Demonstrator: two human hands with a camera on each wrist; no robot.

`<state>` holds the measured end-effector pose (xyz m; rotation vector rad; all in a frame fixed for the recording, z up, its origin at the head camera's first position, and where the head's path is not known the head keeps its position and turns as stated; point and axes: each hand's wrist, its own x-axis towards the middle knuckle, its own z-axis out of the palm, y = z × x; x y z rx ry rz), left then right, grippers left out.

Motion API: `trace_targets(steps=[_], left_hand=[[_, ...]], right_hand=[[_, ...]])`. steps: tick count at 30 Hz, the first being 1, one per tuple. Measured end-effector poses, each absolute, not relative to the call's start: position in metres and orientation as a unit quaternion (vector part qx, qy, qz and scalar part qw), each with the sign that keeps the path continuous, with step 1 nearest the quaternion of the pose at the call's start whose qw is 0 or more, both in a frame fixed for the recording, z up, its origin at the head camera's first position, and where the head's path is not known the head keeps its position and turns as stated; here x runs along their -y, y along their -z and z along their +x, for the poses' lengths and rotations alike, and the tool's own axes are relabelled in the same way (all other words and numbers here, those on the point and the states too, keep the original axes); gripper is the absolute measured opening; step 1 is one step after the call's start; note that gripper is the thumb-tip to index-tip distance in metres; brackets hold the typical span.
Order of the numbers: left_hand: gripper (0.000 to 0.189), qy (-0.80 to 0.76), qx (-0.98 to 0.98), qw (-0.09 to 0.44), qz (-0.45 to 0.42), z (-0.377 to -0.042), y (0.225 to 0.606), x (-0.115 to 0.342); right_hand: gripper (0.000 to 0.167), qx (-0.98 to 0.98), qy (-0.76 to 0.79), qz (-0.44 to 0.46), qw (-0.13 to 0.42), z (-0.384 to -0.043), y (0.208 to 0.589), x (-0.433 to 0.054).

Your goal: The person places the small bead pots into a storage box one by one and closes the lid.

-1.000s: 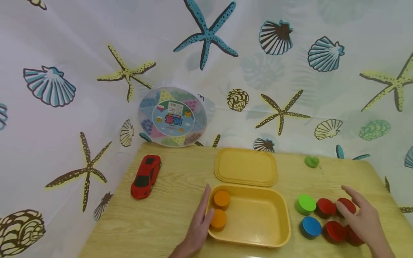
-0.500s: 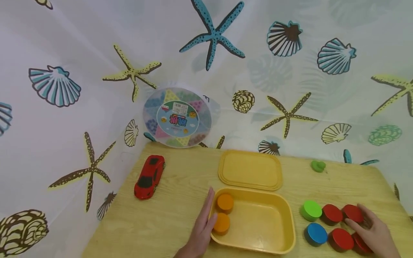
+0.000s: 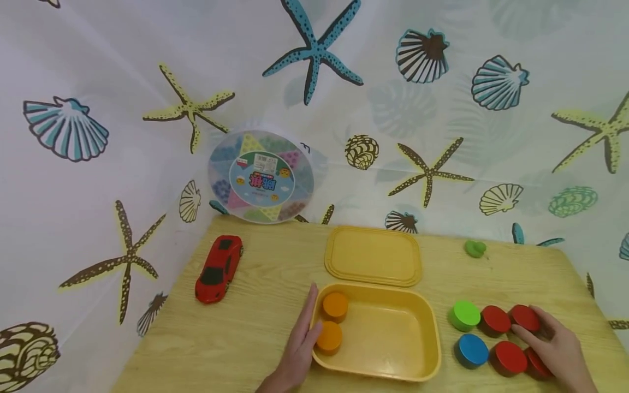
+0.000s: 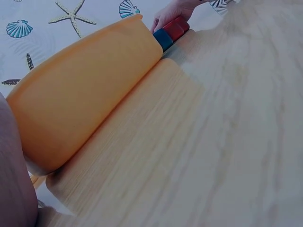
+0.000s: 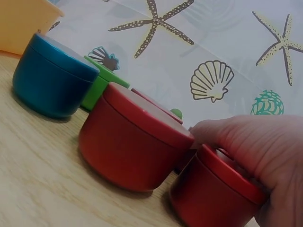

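One red tin (image 3: 523, 317) is pinched now: the right hand (image 3: 560, 347) has come down onto it, so the grip seems made. It sits at the back right, away from the box (image 3: 388, 335). The left hand (image 3: 297, 344) rests straight fingers on the box's side.

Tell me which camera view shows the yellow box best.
The head view. It looks down into the yellow box, showing its floor, two orange tins and nearly all the rim. The left wrist view shows only its outside; the right wrist view, just a cut-off part at the top left.
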<state>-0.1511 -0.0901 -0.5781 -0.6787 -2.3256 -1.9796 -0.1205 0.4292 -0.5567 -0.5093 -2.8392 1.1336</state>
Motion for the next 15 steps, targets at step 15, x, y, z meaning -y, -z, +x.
trace_targets(steps=[15], left_hand=[[0.064,0.621,0.754,0.008,-0.217,-0.1508,0.5781,0.0919]], right_hand=[[0.098,0.878,-0.405,-0.255,0.024,-0.1204,0.5546,-0.4270]])
